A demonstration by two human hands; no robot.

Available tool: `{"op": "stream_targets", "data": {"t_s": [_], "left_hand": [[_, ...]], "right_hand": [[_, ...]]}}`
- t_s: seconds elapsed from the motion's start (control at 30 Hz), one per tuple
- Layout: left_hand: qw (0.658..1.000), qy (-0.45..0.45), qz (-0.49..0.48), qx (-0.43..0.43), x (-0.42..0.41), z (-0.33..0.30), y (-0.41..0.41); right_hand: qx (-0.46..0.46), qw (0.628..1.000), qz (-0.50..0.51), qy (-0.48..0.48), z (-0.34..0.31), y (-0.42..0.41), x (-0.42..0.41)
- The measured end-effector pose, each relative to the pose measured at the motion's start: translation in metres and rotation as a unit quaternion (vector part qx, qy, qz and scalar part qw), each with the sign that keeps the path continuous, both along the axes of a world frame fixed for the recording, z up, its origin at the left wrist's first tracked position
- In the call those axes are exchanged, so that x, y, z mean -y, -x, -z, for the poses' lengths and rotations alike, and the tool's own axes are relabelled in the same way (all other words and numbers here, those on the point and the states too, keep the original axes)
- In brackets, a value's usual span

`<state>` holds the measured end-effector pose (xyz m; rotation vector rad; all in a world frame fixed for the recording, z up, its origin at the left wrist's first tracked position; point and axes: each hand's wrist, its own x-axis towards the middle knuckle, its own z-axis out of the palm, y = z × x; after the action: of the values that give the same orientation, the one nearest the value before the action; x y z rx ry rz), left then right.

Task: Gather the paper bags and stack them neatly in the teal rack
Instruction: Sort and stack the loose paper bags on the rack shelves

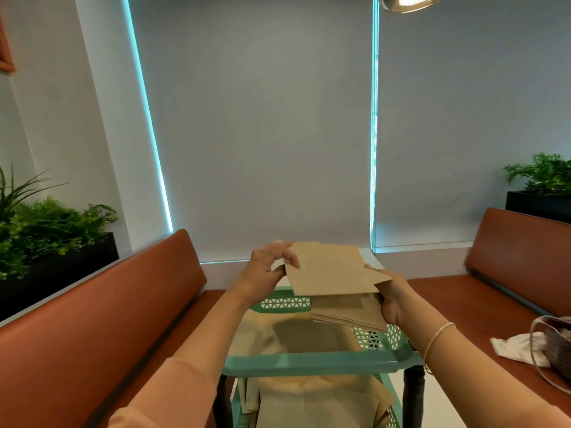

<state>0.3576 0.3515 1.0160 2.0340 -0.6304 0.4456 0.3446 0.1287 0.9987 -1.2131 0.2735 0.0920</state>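
Hands: both raised above the teal rack [309, 362], sharing one load of paper bags between them.
Left hand [268, 264]: fingers pinched on the left edge of the top paper bag [329, 268]; probably there to square or peel that sheet against the rest.
Top paper bag: flat, tilted slightly, sitting askew over the stack, so edges are not yet aligned.
Bag stack [346, 313]: several flattened bags, held clear of the rack's top tier, corners fanned.
Right hand [391, 296]: clamped on the right edge of the stack, thumb above and fingers beneath; it carries the weight while the left adjusts.
Teal rack: directly below the hands, between two orange benches [102, 310]. Top tier already lined with brown paper; lower tier [312, 400] also holds bags.
Judgement: aligning before lowering; a loose sheet could slide off if released early.
Right bench: a purse [553, 344] and a white cloth [516, 347], apart from the work.
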Motion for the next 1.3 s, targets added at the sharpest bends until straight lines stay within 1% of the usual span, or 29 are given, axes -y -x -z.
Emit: {"op": "stream_targets", "data": {"t_s": [0.07, 0.13, 0.23, 0.27, 0.3, 0.33, 0.37, 0.4, 0.43, 0.47, 0.5, 0.53, 0.57, 0.6, 0.63, 0.7, 0.73, 0.87, 0.93, 1.0, 1.07, 1.13, 1.2, 1.23, 1.3], "left_hand": [[0.998, -0.051, -0.021, -0.019, -0.005, 0.009, -0.007], [0.992, -0.118, -0.043, -0.017, -0.009, 0.013, -0.013], [0.976, -0.204, -0.069, -0.041, -0.008, 0.014, -0.012], [0.972, -0.217, -0.077, -0.045, -0.005, 0.014, -0.011], [0.974, -0.203, -0.079, -0.064, -0.003, 0.015, -0.009], [0.982, -0.148, -0.070, -0.098, 0.000, 0.016, -0.007], [0.987, -0.049, -0.056, -0.145, 0.001, 0.019, -0.006], [0.975, 0.084, -0.042, -0.203, 0.002, 0.021, -0.005], [0.939, 0.223, -0.030, -0.259, 0.003, 0.023, -0.005], [0.888, 0.336, -0.011, -0.313, 0.005, 0.025, -0.007], [0.838, 0.408, 0.012, -0.361, 0.005, 0.029, -0.010], [0.804, 0.440, 0.030, -0.400, 0.007, 0.031, -0.011], [0.793, 0.435, 0.042, -0.424, 0.011, 0.033, -0.011], [0.800, 0.411, 0.045, -0.434, 0.015, 0.034, -0.011], [0.815, 0.379, 0.046, -0.437, 0.020, 0.034, -0.011], [0.851, 0.320, 0.010, -0.417, 0.031, 0.032, -0.005], [0.861, 0.315, -0.015, -0.399, 0.035, 0.032, -0.004], [0.875, 0.327, -0.054, -0.353, 0.042, 0.038, -0.004], [0.886, 0.321, -0.073, -0.325, 0.044, 0.040, -0.002], [0.899, 0.323, -0.087, -0.282, 0.046, 0.039, -0.001], [0.914, 0.323, -0.085, -0.231, 0.050, 0.035, 0.002], [0.930, 0.301, -0.082, -0.197, 0.053, 0.030, 0.004], [0.941, 0.267, -0.087, -0.189, 0.056, 0.029, 0.004], [0.942, 0.254, -0.095, -0.198, 0.056, 0.030, 0.004], [0.937, 0.256, -0.088, -0.221, 0.057, 0.037, 0.004]], "right_hand": [[-0.002, 1.000, -0.003, -0.007, 0.002, -0.001, 0.003], [-0.006, 1.000, -0.009, -0.010, 0.004, -0.003, 0.005], [-0.011, 0.999, -0.050, 0.001, 0.007, -0.003, 0.004], [-0.007, 0.998, -0.068, 0.013, 0.007, -0.003, 0.002], [0.000, 0.997, -0.080, 0.025, 0.008, -0.003, 0.000], [0.012, 0.996, -0.083, 0.033, 0.010, -0.004, -0.002], [0.028, 0.996, -0.081, 0.035, 0.010, -0.005, -0.003], [0.047, 0.996, -0.075, 0.034, 0.010, -0.007, -0.004], [0.065, 0.995, -0.067, 0.032, 0.010, -0.008, -0.006], [0.077, 0.995, -0.057, 0.035, 0.010, -0.009, -0.007], [0.086, 0.994, -0.049, 0.037, 0.010, -0.009, -0.009], [0.093, 0.994, -0.042, 0.040, 0.010, -0.008, -0.011], [0.099, 0.994, -0.036, 0.043, 0.010, -0.008, -0.014], [0.107, 0.993, -0.030, 0.050, 0.010, -0.007, -0.017], [0.114, 0.991, -0.028, 0.062, 0.011, -0.006, -0.020], [0.124, 0.988, -0.042, 0.086, 0.010, -0.004, -0.024], [0.125, 0.986, -0.062, 0.095, 0.009, -0.002, -0.026], [0.123, 0.971, -0.165, 0.120, 0.002, 0.004, -0.025], [0.131, 0.962, -0.191, 0.143, 0.000, 0.003, -0.023], [0.146, 0.958, -0.165, 0.181, 0.002, 0.000, -0.023], [0.177, 0.958, -0.100, 0.204, 0.004, -0.004, -0.026], [0.201, 0.954, -0.051, 0.218, 0.004, -0.005, -0.030], [0.208, 0.950, -0.021, 0.234, 0.007, -0.006, -0.031], [0.204, 0.947, -0.008, 0.249, 0.009, -0.007, -0.031], [0.188, 0.944, 0.004, 0.271, 0.017, -0.009, -0.031]]}}
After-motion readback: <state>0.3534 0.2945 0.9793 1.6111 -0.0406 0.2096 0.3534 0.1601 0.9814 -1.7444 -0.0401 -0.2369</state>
